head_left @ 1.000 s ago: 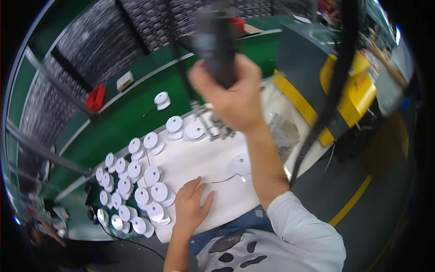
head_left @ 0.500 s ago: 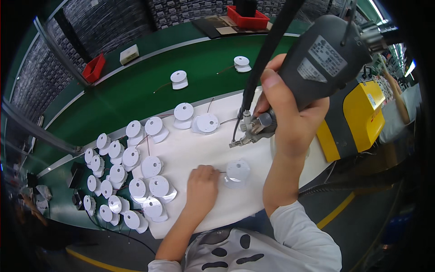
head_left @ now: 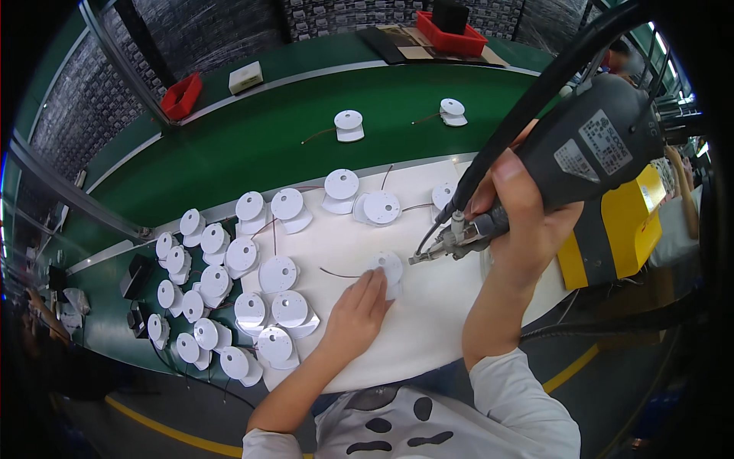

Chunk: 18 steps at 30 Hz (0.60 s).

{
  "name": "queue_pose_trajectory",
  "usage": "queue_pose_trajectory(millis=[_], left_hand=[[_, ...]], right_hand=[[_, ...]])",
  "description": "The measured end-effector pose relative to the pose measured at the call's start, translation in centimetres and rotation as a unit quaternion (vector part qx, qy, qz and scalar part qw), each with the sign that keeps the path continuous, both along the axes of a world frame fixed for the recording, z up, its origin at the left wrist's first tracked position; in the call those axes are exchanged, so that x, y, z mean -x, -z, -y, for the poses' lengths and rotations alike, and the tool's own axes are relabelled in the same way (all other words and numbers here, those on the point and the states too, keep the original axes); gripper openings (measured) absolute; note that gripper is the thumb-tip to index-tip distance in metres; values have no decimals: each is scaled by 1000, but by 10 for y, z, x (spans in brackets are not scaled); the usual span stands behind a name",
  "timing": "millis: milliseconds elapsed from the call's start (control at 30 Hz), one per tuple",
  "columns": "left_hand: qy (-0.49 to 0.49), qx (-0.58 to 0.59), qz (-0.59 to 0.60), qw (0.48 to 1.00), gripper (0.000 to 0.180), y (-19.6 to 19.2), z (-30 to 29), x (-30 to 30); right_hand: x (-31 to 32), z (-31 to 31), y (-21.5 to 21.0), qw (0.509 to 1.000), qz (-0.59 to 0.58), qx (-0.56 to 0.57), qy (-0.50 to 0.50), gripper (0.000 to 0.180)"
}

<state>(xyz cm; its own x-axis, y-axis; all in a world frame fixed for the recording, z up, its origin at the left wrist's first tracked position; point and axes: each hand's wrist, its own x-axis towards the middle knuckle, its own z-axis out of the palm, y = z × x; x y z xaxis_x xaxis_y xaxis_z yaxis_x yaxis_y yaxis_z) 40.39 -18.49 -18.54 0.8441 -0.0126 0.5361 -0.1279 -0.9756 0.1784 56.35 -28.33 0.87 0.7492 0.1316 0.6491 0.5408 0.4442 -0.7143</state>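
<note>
My right hand (head_left: 527, 195) is wrapped round a dark grey electric screwdriver (head_left: 592, 141) with a black hose running to its metal nozzle. The nozzle tip (head_left: 415, 260) is just right of a round white plastic part (head_left: 388, 264), seemingly above it; I cannot tell whether they touch. My left hand (head_left: 358, 314) has its fingers on that part's lower left edge, bent and close together, with the thumb hidden. A thin dark wire (head_left: 340, 274) sticks out of the part to the left. Both lie over a white work surface (head_left: 428, 321).
Several similar white parts (head_left: 279, 273) with wires crowd the left side. More stand along the far edge, and two sit on the green belt (head_left: 260, 138). A yellow and black machine (head_left: 628, 226) is at the right. Red bins (head_left: 451, 37) stand at the back.
My left hand has moved right and up onto the white part. The screwdriver's nozzle has come closer to the part. The whole view has shifted a little.
</note>
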Motion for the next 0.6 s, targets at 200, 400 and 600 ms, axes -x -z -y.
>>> queue_pose_trajectory(millis=[200,400,600], left_hand=[[-34,-4,-8,999,41,4,-1,1],[-21,-63,-39,997,44,2,-4,4],[-22,-63,-52,996,44,3,-4,7]], right_hand=[[11,-12,8,1000,-12,28,-3,36],[22,-20,12,998,25,50,8,40],[27,-29,19,998,10,57,14,39]])
